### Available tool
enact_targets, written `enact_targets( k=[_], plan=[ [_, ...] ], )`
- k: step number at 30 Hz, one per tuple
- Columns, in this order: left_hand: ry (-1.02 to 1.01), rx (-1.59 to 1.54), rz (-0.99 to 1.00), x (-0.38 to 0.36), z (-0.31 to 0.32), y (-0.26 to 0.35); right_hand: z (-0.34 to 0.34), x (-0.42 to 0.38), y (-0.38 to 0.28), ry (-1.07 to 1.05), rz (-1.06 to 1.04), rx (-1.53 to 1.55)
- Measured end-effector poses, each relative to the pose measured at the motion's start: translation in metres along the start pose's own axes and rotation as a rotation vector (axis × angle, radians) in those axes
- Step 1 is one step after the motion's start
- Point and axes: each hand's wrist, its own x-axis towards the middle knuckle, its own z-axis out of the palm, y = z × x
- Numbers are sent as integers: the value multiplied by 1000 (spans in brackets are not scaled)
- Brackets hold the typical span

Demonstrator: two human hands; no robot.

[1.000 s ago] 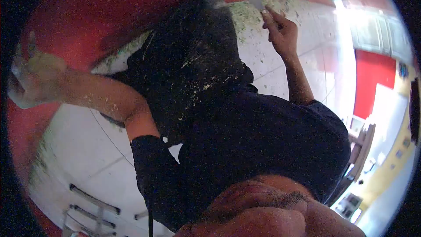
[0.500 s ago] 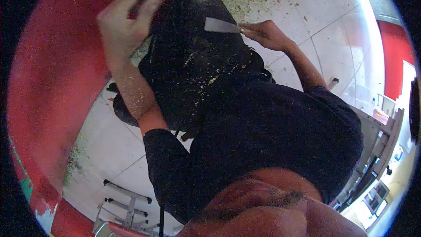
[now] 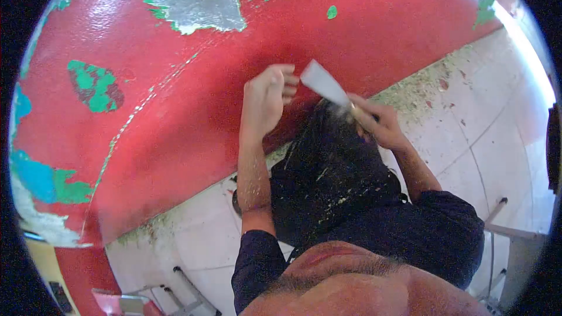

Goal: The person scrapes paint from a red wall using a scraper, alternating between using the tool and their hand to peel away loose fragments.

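A putty knife [image 3: 324, 82] with a wide pale blade is gripped by its handle in my right hand [image 3: 377, 123]. Its blade points up and left, in front of the red wall [image 3: 363, 41]. Just left of the blade tip is my left hand [image 3: 266, 100], fingers loosely bent and apart, with nothing visible in them. A small gap shows between that hand and the blade. The wall's red paint has peeled in places, baring green patches [image 3: 96, 88] and a large grey patch [image 3: 205, 0]. Pale flakes dot my dark trousers [image 3: 328, 169] and left forearm.
Paint chips [image 3: 430, 85] lie along the foot of the wall on the pale tiled floor [image 3: 474, 134]. Metal ladder-like legs [image 3: 193, 289] stand at the lower left, and a grey metal frame [image 3: 515, 257] is at the lower right.
The view has tilted up, so more of the peeling wall shows. The putty knife has swung from lying level over my trousers to pointing up toward the wall. My hands are closer together.
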Motion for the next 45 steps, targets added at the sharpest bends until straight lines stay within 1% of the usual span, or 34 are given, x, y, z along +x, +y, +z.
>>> enact_targets(
  k=[1,2,4,7,10,11,13,14,17,19,20,21,22,24,25,28,31,32,33,35,36,38,39,42,43,45],
  plan=[
    [48,-155,-28,7,3,12,15,12,-20,28,-64,39],
    [26,-332,24,13,7,21,29,24,-36,60,-127,82],
    [-25,-688,129,27,20,35,52,54,-57,134,-469,-13],
    [159,-752,247,46,28,50,85,98,-78,486,-993,-153],
    [200,-775,184,58,18,50,82,99,-86,376,-902,-169],
    [210,-821,137,59,18,51,83,100,-88,324,-788,-124],
    [180,-789,204,70,4,51,86,107,-93,209,-569,-28],
    [169,-770,233,72,-5,51,91,113,-102,233,-591,-35],
    [296,-792,188,76,-18,91,97,126,-130,342,-679,-87],
    [218,-716,162,85,-33,91,101,123,-140,443,-760,-163],
    [186,-682,153,87,-40,90,101,125,-151,457,-748,-188],
    [237,-685,178,86,-30,105,101,127,-164,465,-732,-212],
    [230,-695,234,86,-33,115,104,126,-170,474,-705,-231],
    [189,-720,347,92,-33,132,105,130,-170,530,-834,-271],
    [360,-695,258,78,-20,135,105,132,-171,561,-908,-293],
    [318,-741,84,82,-14,117,99,121,-158,507,-695,-358],
    [170,-746,302,101,-28,119,97,141,-168,559,-831,-468],
    [126,-764,371,100,-31,118,98,133,-166,537,-858,-373],
    [54,-787,374,96,-34,117,100,125,-168,518,-895,-278],
    [132,-801,209,89,-30,115,100,125,-168,498,-976,-89],
    [182,-805,121,82,-26,117,103,123,-157,489,-993,15],
    [249,-892,165,77,-15,125,107,118,-148,497,-972,69],
    [274,-929,183,76,-13,129,107,110,-153,519,-940,14],
    [-77,-1037,188,79,-38,119,114,101,-156,585,-864,-84],
    [-54,-1015,178,81,-42,117,117,101,-155,606,-837,-108],
    [-16,-980,153,84,-43,112,119,109,-155,670,-878,-203]
  ],
)
